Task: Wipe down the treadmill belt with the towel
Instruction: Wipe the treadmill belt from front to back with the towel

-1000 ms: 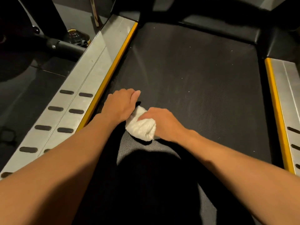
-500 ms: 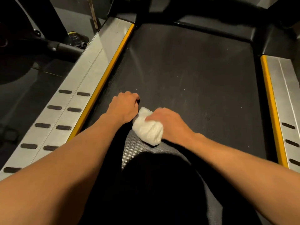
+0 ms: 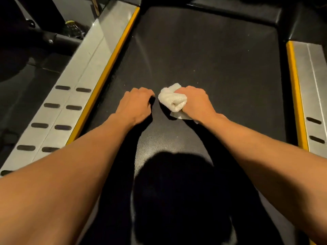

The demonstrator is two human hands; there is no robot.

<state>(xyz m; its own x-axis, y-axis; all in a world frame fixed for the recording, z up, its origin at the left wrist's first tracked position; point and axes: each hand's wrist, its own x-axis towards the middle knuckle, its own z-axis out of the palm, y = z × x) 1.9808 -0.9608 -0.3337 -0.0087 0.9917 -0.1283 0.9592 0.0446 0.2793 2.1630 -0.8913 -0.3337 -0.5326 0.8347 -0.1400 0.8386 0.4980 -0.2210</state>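
- The towel (image 3: 173,100) is bunched into a thick white wad and lies on the treadmill belt (image 3: 221,55), about mid-width and roughly halfway up the visible stretch; bunching it probably gives a firm pad to bear down on, rather than a loose sheet that would drag and fold.
- The right hand (image 3: 196,103) has its grip closed narrow round the wad, fingers curled over the top and a loose corner trailing out beneath the wrist; holding it from above lets the arm's weight press the cloth onto the textured surface.
- The left hand (image 3: 136,105) rests on the belt just beside the towel without touching it; its fingers are bent under and the grip holds nothing, so it looks like a prop for the leaning body rather than a wiping hand.
- Both forearms reach forward from low down, which suits a kneeling or crouched stance on the belt itself.
- Pale specks show on the belt further ahead and to the right, so by my judgement much is left to wipe.
- The yellow edge strip (image 3: 113,55) and the metal side rail (image 3: 79,82) bound the belt on the left; the wad is well apart from both.
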